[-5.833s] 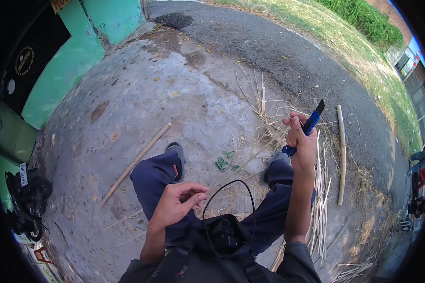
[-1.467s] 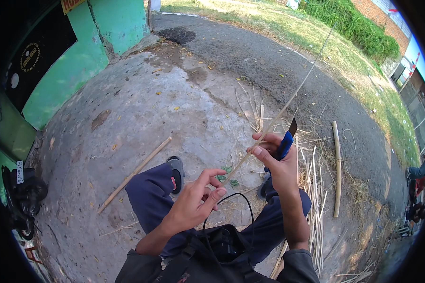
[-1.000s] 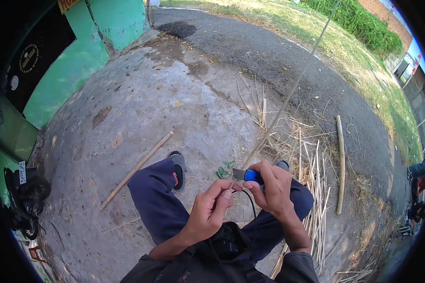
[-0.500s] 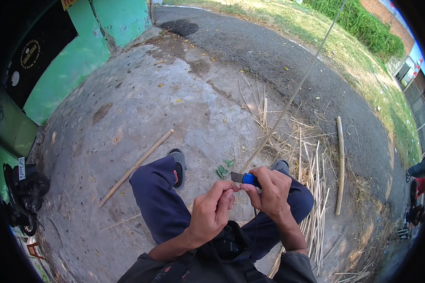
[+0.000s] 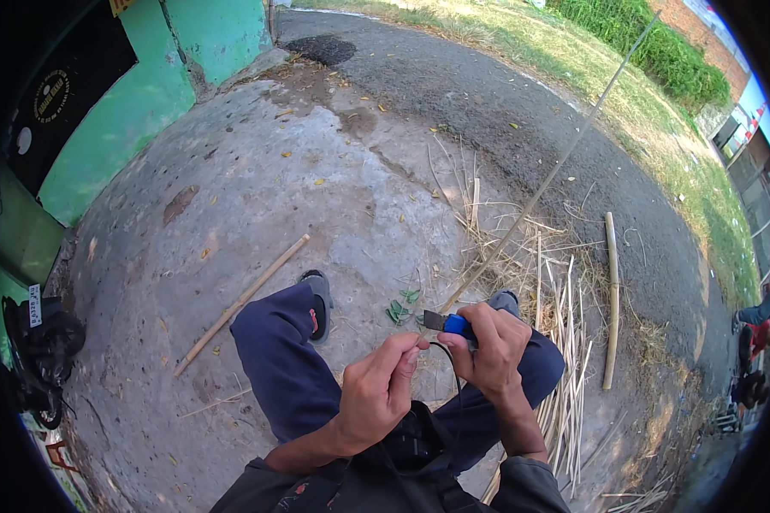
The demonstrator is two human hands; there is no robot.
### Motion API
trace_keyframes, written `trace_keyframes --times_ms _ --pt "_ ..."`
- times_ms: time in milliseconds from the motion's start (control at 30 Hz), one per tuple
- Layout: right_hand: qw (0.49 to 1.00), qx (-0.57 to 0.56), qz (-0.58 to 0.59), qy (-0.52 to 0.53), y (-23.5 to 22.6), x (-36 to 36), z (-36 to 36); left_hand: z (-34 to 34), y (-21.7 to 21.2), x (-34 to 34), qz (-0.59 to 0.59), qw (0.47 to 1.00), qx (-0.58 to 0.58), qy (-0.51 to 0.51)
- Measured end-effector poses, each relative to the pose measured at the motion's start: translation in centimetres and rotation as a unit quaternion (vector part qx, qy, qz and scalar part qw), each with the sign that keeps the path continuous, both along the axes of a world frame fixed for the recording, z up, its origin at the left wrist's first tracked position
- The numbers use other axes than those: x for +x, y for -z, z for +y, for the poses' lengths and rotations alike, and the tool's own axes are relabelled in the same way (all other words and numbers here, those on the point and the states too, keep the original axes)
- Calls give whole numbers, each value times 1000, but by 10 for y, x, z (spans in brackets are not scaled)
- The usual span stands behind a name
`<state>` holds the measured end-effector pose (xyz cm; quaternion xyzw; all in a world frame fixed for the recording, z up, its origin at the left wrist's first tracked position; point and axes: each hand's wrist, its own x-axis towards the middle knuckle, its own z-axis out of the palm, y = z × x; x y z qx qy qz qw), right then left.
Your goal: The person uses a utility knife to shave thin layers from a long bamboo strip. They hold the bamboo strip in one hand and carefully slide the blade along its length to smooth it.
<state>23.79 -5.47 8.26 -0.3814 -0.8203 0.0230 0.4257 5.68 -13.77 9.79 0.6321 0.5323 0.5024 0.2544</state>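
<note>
My left hand (image 5: 378, 389) is closed in a pinch in front of my lap, fingertips in line with the near end of a long thin bamboo strip (image 5: 535, 198). That strip slants away to the far right, and its very end is hidden around the blade and fingers. Just right of it, my right hand (image 5: 494, 346) grips a blue-handled knife (image 5: 456, 326), its short dark blade pointing left above the left fingertips. A thin black cord (image 5: 453, 363) curves between the hands. My bent legs in dark trousers (image 5: 287, 346) lie on either side.
Split bamboo strips (image 5: 566, 376) are heaped beside my right knee, with thin shavings (image 5: 505, 235) beyond. A bamboo pole (image 5: 610, 299) lies further right, another stick (image 5: 241, 305) to the left. Green leaves (image 5: 399, 309) lie ahead. A green wall (image 5: 120, 128) and motorbike (image 5: 38, 350) stand left.
The right hand and knife have shifted slightly away from the left fingertips, opening a small gap where the cord shows. The strip's far end has swung right.
</note>
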Motion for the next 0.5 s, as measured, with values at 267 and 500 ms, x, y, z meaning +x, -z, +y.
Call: trace_keyframes --times_ms 267,500 --pt "995 -90 7 -29 19 0 23 27 24 -4 -146 975 -139 88" --pt "991 -131 -26 -20 53 26 35 53 39 4 -218 931 -243 161"
